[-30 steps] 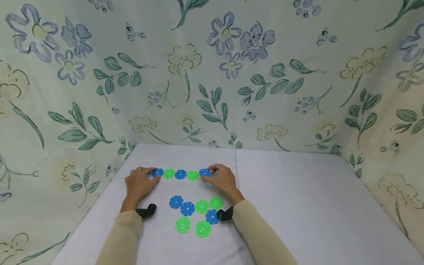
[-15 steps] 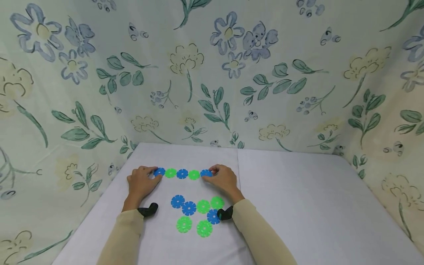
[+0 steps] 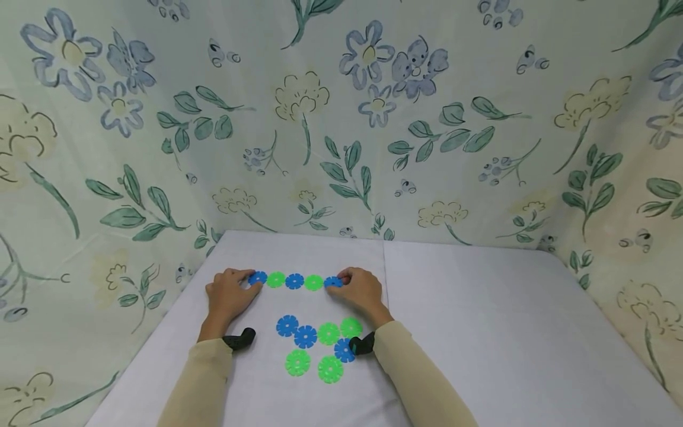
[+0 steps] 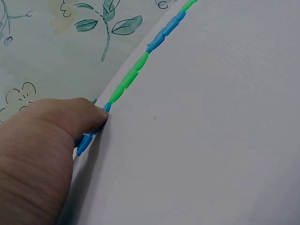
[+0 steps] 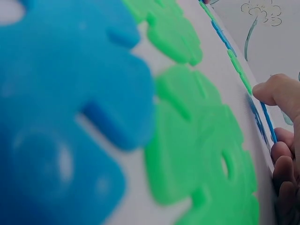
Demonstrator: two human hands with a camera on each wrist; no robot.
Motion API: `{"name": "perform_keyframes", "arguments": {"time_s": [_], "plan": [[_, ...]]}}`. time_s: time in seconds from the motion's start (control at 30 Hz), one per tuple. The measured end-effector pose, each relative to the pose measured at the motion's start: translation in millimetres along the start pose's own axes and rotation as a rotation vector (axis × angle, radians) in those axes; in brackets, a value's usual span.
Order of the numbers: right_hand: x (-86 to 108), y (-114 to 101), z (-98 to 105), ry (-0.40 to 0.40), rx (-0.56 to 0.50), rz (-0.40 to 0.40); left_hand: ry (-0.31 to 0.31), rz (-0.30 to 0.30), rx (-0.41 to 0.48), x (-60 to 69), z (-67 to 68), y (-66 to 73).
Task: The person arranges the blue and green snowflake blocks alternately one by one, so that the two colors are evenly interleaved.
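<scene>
Row of 5 flat, notched, flower-shaped plastic discs (image 3: 294,281) in the head view, sitting right between the hands on the far part of a white cloth-covered table (image 3: 480,332). Left hand (image 3: 229,295) pinches the blue disc at the left end (image 3: 258,278), thumb on the near side; right hand (image 3: 363,293) pinches the blue disc at the right end (image 3: 333,282) much the same way. Colours alternate blue, green, blue, green, blue, super bright, edges meeting. Closer in, between the beige sleeves (image 3: 421,379), there's a loose bunch of 7 similar discs (image 3: 328,333), 3 blue and 4 green, lying flat. A black curved gadget (image 3: 363,344) on the right wrist covers a bit of 1 blue disc.

Left wrist cam: thumb lies across that end disc, can't really make out the fingers behind. The row runs off up and to the right, pretty much edge-on, so it looks like a thin segmented strip.

Right wrist cam: right hand's at the right edge, thumb and fingertips pinching its blue disc, also edge-on. Row stretches away to the upper left. Loose blue and green discs fill the foreground, blurry, kinda glossy, chunky rounded petals.
</scene>
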State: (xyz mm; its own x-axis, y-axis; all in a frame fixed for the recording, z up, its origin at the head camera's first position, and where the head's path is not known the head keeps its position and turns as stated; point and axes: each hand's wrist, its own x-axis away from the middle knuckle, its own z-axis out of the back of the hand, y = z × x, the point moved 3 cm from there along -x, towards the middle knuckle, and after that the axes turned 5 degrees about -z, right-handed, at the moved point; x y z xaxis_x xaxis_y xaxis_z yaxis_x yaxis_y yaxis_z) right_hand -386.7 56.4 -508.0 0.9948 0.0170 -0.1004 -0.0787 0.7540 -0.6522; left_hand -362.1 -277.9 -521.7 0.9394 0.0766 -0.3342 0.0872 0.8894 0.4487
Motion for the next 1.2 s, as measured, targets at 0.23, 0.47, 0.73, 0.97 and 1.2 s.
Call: {"name": "perform_keyframes", "arguments": {"time_s": [0.23, 0.47, 0.73, 0.97, 1.2], "plan": [[-0.9, 1.3, -2.1, 0.0, 0.031, -0.002, 0.001, -0.006, -0.007, -0.4, -3.9, -1.9], [-2.8, 1.4, -3.0, -0.011, 0.053, -0.001, 0.003, -0.005, -0.009, -1.1, -3.5, -1.9], [-1.9, 2.6, -4.9, -0.012, 0.052, -0.002, 0.002, -0.006, -0.005, -0.1, -3.1, -2.8], [-3.4, 4.0, -5.2, -0.018, 0.055, 0.003, 0.015, -0.013, -0.001, 0.5, -2.1, -1.7], [-3.5, 3.3, -3.9, -0.022, 0.044, 0.001, 0.027, -0.014, -0.016, -0.5, -0.4, -0.6]]}}
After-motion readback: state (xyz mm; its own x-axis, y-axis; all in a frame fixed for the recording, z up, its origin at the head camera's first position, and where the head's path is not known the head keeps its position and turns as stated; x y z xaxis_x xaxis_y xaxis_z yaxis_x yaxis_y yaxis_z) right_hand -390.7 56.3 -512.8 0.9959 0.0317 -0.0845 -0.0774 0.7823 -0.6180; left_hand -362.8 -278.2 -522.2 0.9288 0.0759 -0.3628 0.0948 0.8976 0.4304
